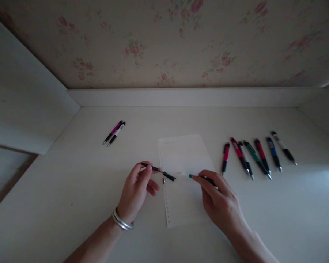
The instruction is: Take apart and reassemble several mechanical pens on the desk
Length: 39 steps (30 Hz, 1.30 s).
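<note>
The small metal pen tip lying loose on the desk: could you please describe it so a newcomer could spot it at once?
Start at the white perforated sheet in the middle of the desk. On its left edge, just beside the left hand, lies the small metal tip. Unlike the black pen part held just above it, it is a tiny silvery piece, lying loose.

Both forearms come in from the lower edge, converging toward the middle. The left hand (137,188) is raised with its back to the camera, thumb and forefinger pinched together at the top, the other fingers loosely curled below; metal bangles circle its wrist. The right hand (218,199) lies lower, palm down, its back facing up, forefinger and thumb stretched leftward and closed in a pinch, the remaining fingers tucked under. The two hands are near but apart.
</note>
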Available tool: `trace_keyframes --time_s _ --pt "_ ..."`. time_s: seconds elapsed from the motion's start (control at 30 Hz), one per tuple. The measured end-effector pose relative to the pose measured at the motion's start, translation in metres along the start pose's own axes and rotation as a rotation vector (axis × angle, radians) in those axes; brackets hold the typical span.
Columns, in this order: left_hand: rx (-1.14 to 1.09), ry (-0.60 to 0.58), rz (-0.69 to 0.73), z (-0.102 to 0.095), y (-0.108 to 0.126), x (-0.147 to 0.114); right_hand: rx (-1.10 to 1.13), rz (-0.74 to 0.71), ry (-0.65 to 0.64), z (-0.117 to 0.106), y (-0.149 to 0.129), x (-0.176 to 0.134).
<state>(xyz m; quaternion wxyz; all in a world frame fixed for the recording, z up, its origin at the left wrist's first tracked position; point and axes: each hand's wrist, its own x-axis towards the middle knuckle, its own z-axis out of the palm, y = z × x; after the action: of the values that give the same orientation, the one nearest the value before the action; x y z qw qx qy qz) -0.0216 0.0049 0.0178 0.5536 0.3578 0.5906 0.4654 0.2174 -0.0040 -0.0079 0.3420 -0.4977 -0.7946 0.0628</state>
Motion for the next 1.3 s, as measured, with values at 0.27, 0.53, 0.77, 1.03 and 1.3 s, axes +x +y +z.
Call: trace_keyframes --time_s 0.27,0.53,0.77,1.03,1.3 --pt "-0.004 0.006 0.025 -0.001 -0.003 0.000 -0.078 0.051 0.003 0.002 0.000 0.003" --pt "0.137 -0.037 0.092 -0.002 -0.005 0.001 -0.146 0.113 -0.083 0.003 0.002 0.005" --pt "0.276 -0.037 0.133 -0.003 -0.003 -0.002 -0.106 0.000 -0.081 0.005 -0.010 0.008" --pt "0.274 -0.034 0.130 -0.003 -0.004 -0.002 -0.037 -0.046 -0.094 0.008 -0.018 0.007" --pt "0.658 0.017 0.623 -0.011 -0.011 0.003 -0.107 0.085 0.057 0.002 -0.011 0.009"
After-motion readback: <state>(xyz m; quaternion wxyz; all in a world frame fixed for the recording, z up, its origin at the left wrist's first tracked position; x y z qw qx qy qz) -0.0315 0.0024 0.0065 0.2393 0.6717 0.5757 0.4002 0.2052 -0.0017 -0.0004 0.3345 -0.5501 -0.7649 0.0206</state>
